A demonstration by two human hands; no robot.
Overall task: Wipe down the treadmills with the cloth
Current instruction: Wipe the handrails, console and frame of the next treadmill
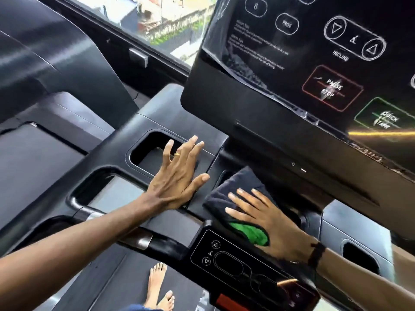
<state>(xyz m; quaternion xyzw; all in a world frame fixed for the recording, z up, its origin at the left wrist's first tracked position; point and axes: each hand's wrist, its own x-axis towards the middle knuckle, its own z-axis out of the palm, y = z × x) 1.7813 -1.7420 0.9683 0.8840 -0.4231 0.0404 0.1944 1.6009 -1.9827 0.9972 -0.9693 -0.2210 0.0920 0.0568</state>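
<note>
Flat right hand [267,218] presses soft dark cloth [238,189].

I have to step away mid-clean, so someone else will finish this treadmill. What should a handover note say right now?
Left hand: fingers spread flat on the console tray beside the rectangular cup-holder recess, holding nothing.
Right hand: flat on the dark cloth, whose green side shows, pressing it to the tray under the tilted control panel.
Done: cannot tell which surfaces are already wiped.
Left: likely the panel, the small handlebar keypad, the handlebar, and the neighbouring treadmill.
</note>
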